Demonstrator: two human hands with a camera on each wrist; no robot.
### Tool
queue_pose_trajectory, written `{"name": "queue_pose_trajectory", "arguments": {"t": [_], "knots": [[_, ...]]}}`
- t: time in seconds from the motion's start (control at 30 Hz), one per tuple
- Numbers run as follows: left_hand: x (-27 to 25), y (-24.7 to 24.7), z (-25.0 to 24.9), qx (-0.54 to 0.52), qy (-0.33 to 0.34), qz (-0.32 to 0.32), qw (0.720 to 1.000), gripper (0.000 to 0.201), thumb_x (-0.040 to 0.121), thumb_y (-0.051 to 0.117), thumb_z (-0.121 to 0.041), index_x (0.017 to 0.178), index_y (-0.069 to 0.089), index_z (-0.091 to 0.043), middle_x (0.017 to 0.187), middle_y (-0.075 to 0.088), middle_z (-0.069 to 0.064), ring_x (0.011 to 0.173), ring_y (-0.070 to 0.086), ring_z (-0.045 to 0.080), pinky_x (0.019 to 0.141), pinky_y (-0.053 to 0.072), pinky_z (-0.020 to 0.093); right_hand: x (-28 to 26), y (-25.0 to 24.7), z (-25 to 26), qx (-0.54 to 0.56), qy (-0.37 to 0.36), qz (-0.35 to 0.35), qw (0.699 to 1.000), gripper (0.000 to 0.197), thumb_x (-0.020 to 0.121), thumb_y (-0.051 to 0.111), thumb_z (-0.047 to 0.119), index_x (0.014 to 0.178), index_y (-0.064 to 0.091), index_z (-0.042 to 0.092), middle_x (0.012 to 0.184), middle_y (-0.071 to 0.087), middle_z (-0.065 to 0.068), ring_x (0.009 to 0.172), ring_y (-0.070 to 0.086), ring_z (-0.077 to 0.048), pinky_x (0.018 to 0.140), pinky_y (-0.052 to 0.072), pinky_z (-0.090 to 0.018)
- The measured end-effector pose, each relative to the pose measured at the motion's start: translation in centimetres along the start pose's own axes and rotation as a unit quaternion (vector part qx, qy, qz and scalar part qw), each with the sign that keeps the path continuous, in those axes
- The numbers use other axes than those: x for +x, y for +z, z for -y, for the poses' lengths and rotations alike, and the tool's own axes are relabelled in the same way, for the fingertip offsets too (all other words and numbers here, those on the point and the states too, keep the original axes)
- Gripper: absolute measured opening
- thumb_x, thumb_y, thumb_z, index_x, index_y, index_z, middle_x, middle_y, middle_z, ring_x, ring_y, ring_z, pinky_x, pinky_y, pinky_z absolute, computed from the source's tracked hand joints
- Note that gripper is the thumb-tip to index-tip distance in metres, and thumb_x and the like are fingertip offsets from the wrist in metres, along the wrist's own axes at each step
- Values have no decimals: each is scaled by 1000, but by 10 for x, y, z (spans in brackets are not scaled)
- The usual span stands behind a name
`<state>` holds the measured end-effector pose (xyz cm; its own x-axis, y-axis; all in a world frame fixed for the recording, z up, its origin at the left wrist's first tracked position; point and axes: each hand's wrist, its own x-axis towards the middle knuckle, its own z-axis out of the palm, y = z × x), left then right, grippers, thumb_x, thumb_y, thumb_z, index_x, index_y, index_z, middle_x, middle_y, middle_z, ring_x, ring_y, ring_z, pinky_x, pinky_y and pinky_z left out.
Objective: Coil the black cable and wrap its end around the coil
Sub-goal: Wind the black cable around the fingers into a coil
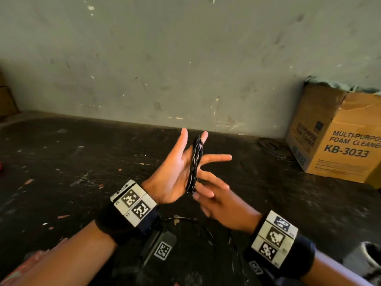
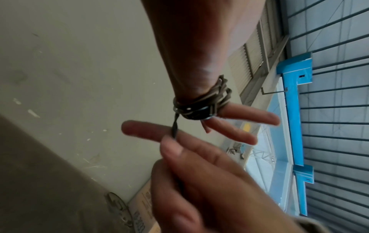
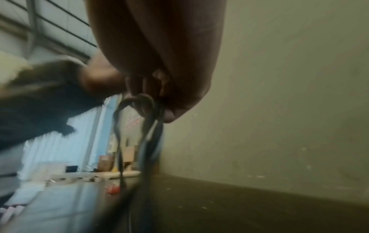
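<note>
Around left hand point(image 1: 175, 172): black cable point(image 1: 194, 164) coiled; right hand point(image 1: 218, 203) pinching end.

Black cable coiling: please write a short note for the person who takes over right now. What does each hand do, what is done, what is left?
Left hand: open, fingers spread; the thin black cable is wound in several turns around its fingers.
Right hand: pinches the cable's free strand just below the coil.
More loose cable lies on the dark worn table under the wrists.
Done: several turns wound.
Left: wind the rest, then wrap the end around the coil.
</note>
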<state>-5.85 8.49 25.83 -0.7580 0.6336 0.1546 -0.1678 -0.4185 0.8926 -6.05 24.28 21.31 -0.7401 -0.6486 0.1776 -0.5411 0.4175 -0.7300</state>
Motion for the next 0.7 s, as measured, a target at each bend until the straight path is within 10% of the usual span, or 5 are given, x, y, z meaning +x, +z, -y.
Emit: {"name": "queue_pose_trajectory", "arguments": {"t": [0.2,0.43,0.53,0.7], "knots": [[13,-7,3,64,50,-132,988,50,98,30,-44,144,12,-50,129,63,9,73,73,27,51,60,31,-7,5,29,46,124,124,983,33,95,52,24,128,46,23,62,56,4,44,49,-2,42,43,-15],[19,-14,14,181,54,-169,967,57,98,29,-45,145,-2,-51,141,52,6,84,73,28,55,61,34,-13,-5,45,5,175,146,974,29,94,54,22,123,51,22,61,57,4,45,51,-3,45,46,-16],[19,-9,21,321,42,-155,933,56,98,26,-46,141,-9,-53,147,45,2,87,73,20,53,57,26,-12,-21,50,-89,162,146,972,23,92,57,24,115,58,22,63,62,5,53,59,-4,66,57,-23],[21,-14,22,455,-8,-134,880,62,99,26,-43,143,-17,-46,137,52,4,56,66,11,46,52,20,-17,-43,66,-238,114,121,957,17,88,62,24,104,65,20,67,58,11,66,61,-5,77,56,-29]]}}
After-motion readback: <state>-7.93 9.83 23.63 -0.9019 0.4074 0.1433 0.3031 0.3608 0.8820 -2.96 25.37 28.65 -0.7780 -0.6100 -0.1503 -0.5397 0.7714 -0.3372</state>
